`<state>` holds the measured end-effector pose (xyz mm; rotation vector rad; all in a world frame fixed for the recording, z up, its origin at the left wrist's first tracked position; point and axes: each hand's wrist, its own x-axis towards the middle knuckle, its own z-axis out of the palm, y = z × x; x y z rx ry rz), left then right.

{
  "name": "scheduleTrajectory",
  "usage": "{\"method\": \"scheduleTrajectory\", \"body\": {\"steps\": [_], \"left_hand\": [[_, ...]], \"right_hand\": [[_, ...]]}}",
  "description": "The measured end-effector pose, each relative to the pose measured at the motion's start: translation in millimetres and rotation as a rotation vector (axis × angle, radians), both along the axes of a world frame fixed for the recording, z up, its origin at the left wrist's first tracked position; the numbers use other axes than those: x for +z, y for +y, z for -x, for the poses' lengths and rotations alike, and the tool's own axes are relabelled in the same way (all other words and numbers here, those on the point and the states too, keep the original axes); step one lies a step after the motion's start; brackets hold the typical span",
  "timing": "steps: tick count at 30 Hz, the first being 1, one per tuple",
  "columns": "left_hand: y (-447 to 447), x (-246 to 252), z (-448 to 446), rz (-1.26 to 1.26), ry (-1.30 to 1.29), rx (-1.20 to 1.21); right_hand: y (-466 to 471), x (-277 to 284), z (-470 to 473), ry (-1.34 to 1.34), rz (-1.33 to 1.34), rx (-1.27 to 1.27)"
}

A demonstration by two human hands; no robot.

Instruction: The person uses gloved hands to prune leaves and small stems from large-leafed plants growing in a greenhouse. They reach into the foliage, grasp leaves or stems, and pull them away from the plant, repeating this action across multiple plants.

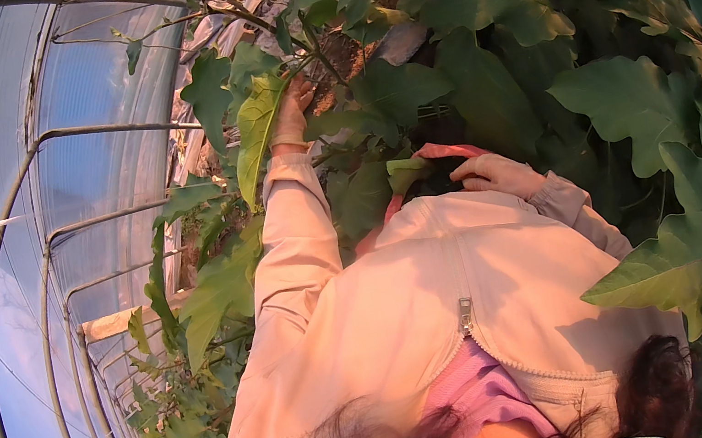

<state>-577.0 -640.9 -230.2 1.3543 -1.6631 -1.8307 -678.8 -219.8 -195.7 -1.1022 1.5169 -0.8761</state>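
Observation:
My left hand (295,111) reaches forward among the leaves and stems of a large-leaved plant. A yellow-green leaf (258,133) hangs beside it and covers part of it, and a branching stem (316,51) passes just beyond its fingers. Whether the fingers hold anything is hidden. In front of my waist, my right hand (500,176) rests with bent fingers at the red rim (451,149) of what seems to be a bag or bucket, mostly hidden by my jacket. Its grip cannot be made out. A light green leaf or piece (407,172) lies over the same rim.
Broad leaves (628,106) crowd the right side and the front. On the left, curved metal hoops (3,221) carry the clear plastic film (82,90) of a greenhouse. Crumpled plastic sheeting (223,38) lies along the ground at its edge. More plants (183,421) stand at the lower left.

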Motion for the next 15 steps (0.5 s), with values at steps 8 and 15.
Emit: {"method": "scheduleTrajectory", "body": {"steps": [8,15], "left_hand": [[-37.9,-58.0,21.1,-0.887,0.988,-0.294],[-17.3,-49.4,35.9,-0.534,0.687,0.006]], "right_hand": [[32.3,-17.9,-12.6,-0.315,-0.137,-0.282],[23.6,-33.6,-13.8,-0.515,-0.258,-0.387]]}}
